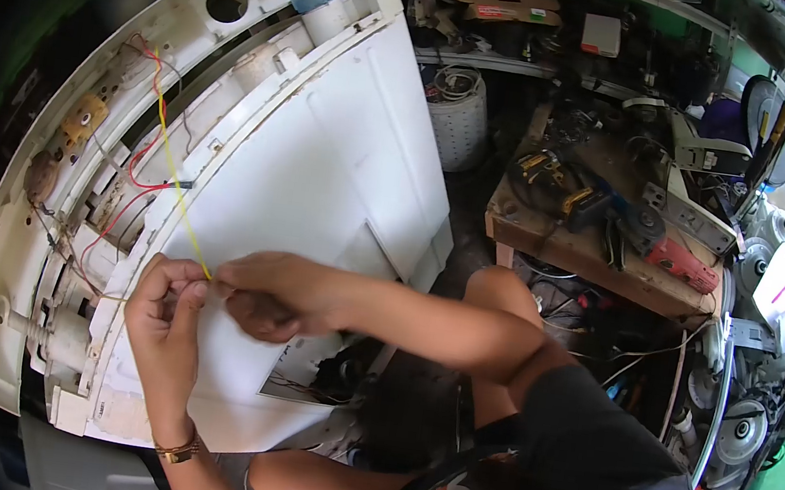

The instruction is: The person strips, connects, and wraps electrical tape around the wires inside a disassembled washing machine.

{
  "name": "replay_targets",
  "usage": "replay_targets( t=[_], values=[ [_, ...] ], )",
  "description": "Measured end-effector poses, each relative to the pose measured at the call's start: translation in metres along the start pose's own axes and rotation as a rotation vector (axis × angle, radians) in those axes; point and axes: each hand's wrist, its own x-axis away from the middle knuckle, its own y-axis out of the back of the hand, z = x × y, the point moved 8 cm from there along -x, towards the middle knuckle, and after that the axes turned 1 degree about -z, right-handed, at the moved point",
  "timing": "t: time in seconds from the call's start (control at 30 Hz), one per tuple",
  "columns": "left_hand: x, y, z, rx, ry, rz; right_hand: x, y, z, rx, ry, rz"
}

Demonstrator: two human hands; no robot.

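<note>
A large white appliance housing (327, 139) fills the left half, its long top panel (12, 228) swung away and showing wires. My left hand (167, 301) pinches the end of a yellow wire (179, 199) near the housing's edge. Touching or nearly touching it, my right hand (264, 293) has its fingers closed at the same wire end; it is slightly blurred, and what it grips is hard to make out. Red wires (128, 203) run from the panel, and one ends at a dark sleeve (184, 185) above my hands.
A low wooden bench (560, 241) on the right holds a yellow-black power tool (543, 177) and a red grinder (684, 264). A white perforated drum (457, 121) stands behind. Motor-like parts (740, 430) are stacked at the far right. The housing has an opening (309, 367) beside my right forearm.
</note>
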Motion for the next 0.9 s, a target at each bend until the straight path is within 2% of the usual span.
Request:
replay_targets(
  t=[0.03, 0.07, 0.13, 0.17, 0.2, 0.23, 0.27, 0.3, 0.33, 0.43, 0.67, 0.9],
  values=[
    [-0.001, 0.001, 0.005, 0.020, 0.009, -0.007, 0.007, 0.010, 0.004, 0.080, -0.042, -0.041],
    [-0.001, 0.006, 0.007, 0.035, 0.021, -0.026, 0.010, 0.040, 0.029, 0.598, 0.282, -0.120],
    [0.002, 0.017, 0.015, 0.093, 0.235, -0.027, 0.032, 0.170, 0.064, 0.830, 0.644, -0.269],
    [0.006, 0.022, 0.016, 0.116, 0.289, -0.036, 0.070, 0.263, 0.092, 1.030, 0.482, -0.764],
    [0.006, 0.023, 0.016, 0.187, 0.254, -0.014, 0.119, 0.289, 0.136, 1.495, 0.532, -1.078],
    [0.009, 0.025, 0.013, 0.234, 0.257, -0.064, 0.171, 0.312, 0.175, 1.883, 0.470, -1.509],
    [0.009, 0.024, 0.007, 0.259, 0.258, -0.034, 0.245, 0.427, 0.189, 1.763, 0.163, -1.652],
    [0.010, 0.023, 0.006, 0.280, 0.271, -0.013, 0.298, 0.464, 0.191, 1.743, -0.144, -1.763],
    [0.010, 0.022, 0.003, 0.281, 0.257, -0.007, 0.341, 0.476, 0.184, 1.691, -0.389, -1.805],
    [0.007, 0.019, -0.001, 0.334, 0.225, 0.002, 0.404, 0.500, 0.164, 1.563, -0.654, -1.770],
    [-0.002, 0.018, -0.006, 0.454, 0.215, -0.001, 0.438, 0.515, 0.159, 1.458, -0.649, -1.754],
    [-0.001, 0.018, -0.005, 0.382, 0.190, -0.051, 0.449, 0.515, 0.153, 1.391, -0.589, -1.732]
  ],
)
